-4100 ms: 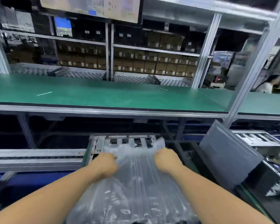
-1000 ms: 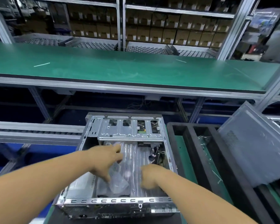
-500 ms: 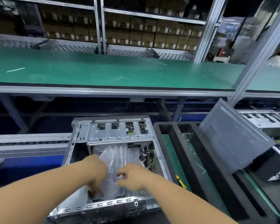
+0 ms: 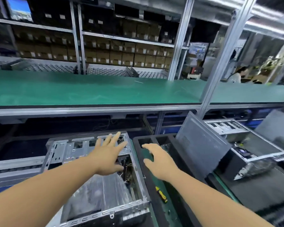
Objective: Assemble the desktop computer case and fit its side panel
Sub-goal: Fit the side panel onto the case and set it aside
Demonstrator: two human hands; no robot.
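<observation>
An open silver sheet-metal computer case [image 4: 95,176] lies on its side at the lower centre, its open face up, with a clear plastic air-cushion bag [image 4: 102,192] resting inside its lower half and a tangle of wires visible along its right wall. The left hand [image 4: 107,157] is spread flat above the case's upper bay, fingers straight and fanned, holding nothing. The right hand [image 4: 157,158] hovers just to the right, fingers loosely extended and empty, over a black foam tray with a green floor [image 4: 138,145] that sits beside the case. A yellow-and-black screwdriver [image 4: 161,194] lies on the tray's green floor. A grey perforated metal side panel [image 4: 202,143] leans tilted against the tray's far right edge. Another open case [image 4: 246,145] sits farther right. Behind runs a long green-topped counter [image 4: 95,90], with stacked brown cardboard boxes on shelves [image 4: 121,54] beyond it.
</observation>
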